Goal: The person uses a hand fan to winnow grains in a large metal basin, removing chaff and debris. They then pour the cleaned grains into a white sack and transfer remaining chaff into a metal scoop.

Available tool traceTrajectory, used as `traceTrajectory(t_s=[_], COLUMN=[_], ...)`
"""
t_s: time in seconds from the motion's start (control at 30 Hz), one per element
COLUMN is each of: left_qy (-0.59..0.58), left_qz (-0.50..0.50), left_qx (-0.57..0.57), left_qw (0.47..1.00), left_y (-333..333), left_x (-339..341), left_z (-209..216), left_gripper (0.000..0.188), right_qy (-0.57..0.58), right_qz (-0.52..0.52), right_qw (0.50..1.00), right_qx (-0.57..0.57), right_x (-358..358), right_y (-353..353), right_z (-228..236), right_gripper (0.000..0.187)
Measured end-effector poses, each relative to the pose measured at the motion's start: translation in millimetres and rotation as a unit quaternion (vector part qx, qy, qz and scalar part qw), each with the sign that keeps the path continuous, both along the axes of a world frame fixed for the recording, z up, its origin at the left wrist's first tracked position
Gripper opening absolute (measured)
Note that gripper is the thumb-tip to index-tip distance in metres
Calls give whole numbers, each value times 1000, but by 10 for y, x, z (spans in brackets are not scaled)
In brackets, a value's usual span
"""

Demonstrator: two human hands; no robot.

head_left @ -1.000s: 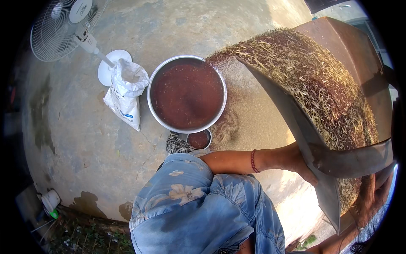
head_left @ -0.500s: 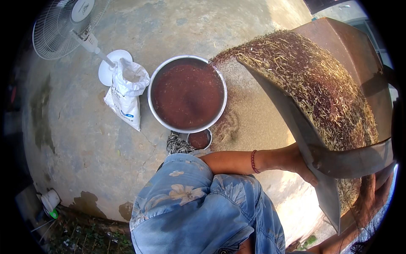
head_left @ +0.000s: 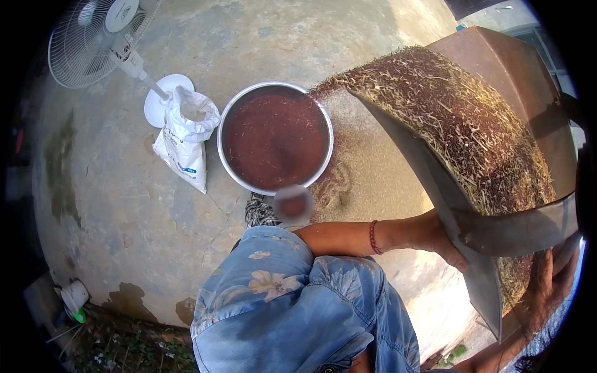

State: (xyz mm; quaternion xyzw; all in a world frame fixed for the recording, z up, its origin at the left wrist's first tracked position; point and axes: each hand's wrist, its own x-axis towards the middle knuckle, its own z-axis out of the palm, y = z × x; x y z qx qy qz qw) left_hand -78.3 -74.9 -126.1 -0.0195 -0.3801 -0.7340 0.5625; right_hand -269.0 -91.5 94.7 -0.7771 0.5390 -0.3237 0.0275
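A large metal scoop (head_left: pixel 522 112) with a curved strap handle (head_left: pixel 522 233) fills the right side, tilted to the left. It is heaped with dark red seed and straw-coloured chaff (head_left: pixel 460 118). My left hand (head_left: pixel 441 239), a beaded bracelet at its wrist, grips the scoop's near side wall. At the rear end is my right hand (head_left: pixel 547 283), partly hidden by the handle; it appears to hold that end. A thin stream of the mix runs off the scoop's tip over the rim of a round metal basin (head_left: pixel 220 140), which holds reddish seed.
A white pedestal fan (head_left: pixel 106 46) stands at the far left. By its base is an open white sack (head_left: pixel 186 143). A small bowl (head_left: pixel 292 206), blurred, sits near the basin. Pale chaff (head_left: pixel 367 155) covers the concrete right of the basin. Plants (head_left: pixel 134 351) grow at lower left.
The mix in the scoop has shifted slightly, with more red showing on its surface. My right hand's fingers have moved a little under the handle. The scoop stays nearly still.
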Motion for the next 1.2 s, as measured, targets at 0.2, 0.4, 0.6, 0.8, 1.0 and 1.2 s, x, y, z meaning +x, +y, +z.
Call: traceTrajectory(t_s=[0.2, 0.4, 0.6, 0.8, 1.0, 1.2], left_qy=[8, 25, 49, 29, 37, 53], left_qz=[-5, -22, -87, -24, 2, 43], left_qx=[3, 25, 70, 20, -1, -21], left_qw=[1000, 999, 993, 999, 999, 997], left_y=[5, 29, 2, -59, -90, -165], left_x=[-4, 31, 19, -68, -130, -255], left_z=[-19, -15, 0, -66, -103, -191], left_gripper=[61, 60, 71, 70, 69, 69], right_qy=[87, 150, 178, 217, 292, 205], right_qz=[-13, -36, -28, -31, 10, -22], right_qw=[996, 987, 981, 971, 949, 976], right_qx=[-12, -49, -73, -92, -116, -64], right_x=[60, -36, -89, -110, -336, -149], right_y=[30, -13, -66, -84, -156, -119], right_z=[27, 56, 64, 75, 176, 72], right_gripper=[51, 56, 56, 55, 58, 61])
